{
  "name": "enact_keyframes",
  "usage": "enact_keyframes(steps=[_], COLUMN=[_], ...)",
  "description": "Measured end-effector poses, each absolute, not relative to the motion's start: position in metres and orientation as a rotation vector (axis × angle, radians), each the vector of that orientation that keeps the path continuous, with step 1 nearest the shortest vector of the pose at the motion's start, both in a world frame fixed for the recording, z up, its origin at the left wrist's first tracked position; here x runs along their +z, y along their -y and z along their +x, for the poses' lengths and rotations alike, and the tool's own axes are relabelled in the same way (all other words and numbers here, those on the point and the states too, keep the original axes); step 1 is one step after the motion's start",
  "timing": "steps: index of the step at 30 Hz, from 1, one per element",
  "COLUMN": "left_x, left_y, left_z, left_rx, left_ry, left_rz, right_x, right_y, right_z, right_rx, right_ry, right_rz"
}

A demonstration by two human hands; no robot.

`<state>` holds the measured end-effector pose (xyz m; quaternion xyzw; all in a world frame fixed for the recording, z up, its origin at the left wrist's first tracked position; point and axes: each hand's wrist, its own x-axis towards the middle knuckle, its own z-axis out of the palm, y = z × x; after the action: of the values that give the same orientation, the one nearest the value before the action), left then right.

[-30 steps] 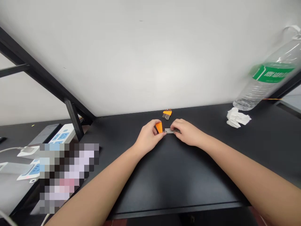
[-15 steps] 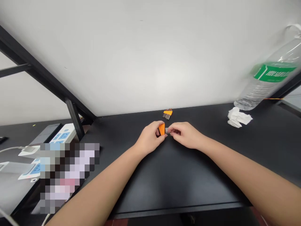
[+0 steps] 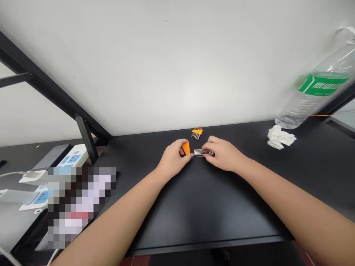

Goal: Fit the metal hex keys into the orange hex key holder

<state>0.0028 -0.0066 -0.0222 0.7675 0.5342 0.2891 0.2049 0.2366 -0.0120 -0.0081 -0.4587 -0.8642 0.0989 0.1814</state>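
Between the thumb and fingers of my left hand (image 3: 174,158) is an orange plastic hex key holder (image 3: 186,148), gripped by its edges. My right hand (image 3: 223,153) is closed on a bundle of several silver L-shaped hex keys (image 3: 200,152). Their long straight ends point left toward the holder, with a small gap between. The bent ends lie under my right fingers. Just beyond both hands, a second orange holder with several hex keys in it (image 3: 197,133) lies on the black table (image 3: 205,207).
A large clear bottle with a green label (image 3: 323,85) leans at the right by the wall. Crumpled white tissue (image 3: 280,137) lies before it. On the left are a black metal frame (image 3: 86,135), a white power strip (image 3: 74,157) with plugs and cables, and a pixelated blurred patch.
The hex keys have come out of the orange holder. My right hand has moved right with them, and my left hand has shifted slightly left with the holder.
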Motion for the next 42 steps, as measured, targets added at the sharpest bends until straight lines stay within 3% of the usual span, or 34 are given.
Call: enact_keyframes(steps=[12,38,42], left_x=[-0.021,-0.022,-0.02], left_y=[0.012,0.01,0.011], left_z=[0.005,0.004,0.004], left_rx=[0.773,0.74,0.775], left_ry=[-1.478,-1.501,-1.481], left_rz=[2.139,2.121,2.098], right_x=[-0.027,-0.022,-0.019], right_y=[0.001,-0.015,-0.016], right_z=[0.237,0.258,0.26], right_rx=[0.415,0.402,0.518], right_ry=[2.478,2.224,2.104], right_rz=[-1.116,-1.757,-1.605])
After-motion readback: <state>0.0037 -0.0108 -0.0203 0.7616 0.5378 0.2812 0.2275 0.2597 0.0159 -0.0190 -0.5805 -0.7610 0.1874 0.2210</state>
